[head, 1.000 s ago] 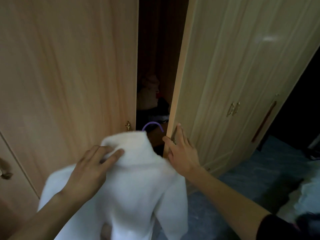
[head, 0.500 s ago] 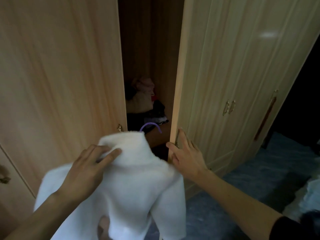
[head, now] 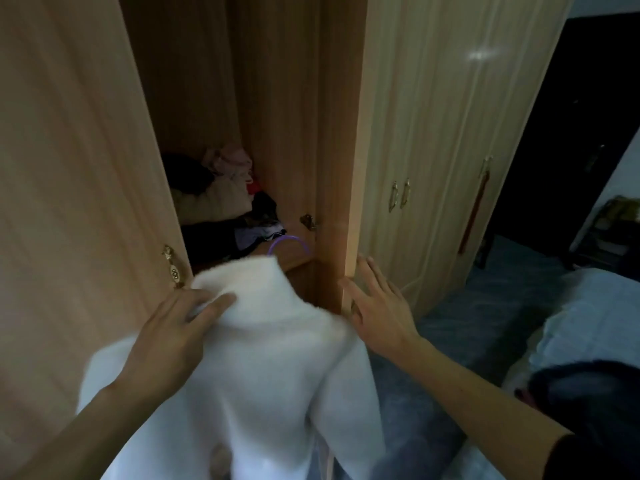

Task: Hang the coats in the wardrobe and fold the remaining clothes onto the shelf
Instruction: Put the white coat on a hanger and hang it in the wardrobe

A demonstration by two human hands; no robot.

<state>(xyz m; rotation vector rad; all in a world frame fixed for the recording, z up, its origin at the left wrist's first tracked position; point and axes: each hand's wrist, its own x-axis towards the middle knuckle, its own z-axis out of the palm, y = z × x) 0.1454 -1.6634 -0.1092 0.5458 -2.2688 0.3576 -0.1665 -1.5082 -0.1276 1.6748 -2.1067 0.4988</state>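
A fluffy white coat (head: 263,358) hangs on a purple hanger (head: 289,241) whose hook pokes out above the collar. My left hand (head: 173,330) grips the coat at the collar and left shoulder, holding it up before the wardrobe opening. My right hand (head: 377,306) lies with straight fingers against the edge of the right wardrobe door (head: 353,202). Both doors stand apart, and between them a shelf (head: 294,263) carries a heap of folded and crumpled clothes (head: 221,199).
The left wardrobe door (head: 76,168) with a brass handle (head: 172,266) stands close on my left. More closed wardrobe doors (head: 450,150) run to the right. A bed with pale bedding (head: 588,327) and a dark garment (head: 581,389) lies at the lower right, blue carpet (head: 467,327) between.
The gap between the doors has widened, showing more of the shelf and the clothes heap. My right hand stays at the door edge; the coat has risen slightly.
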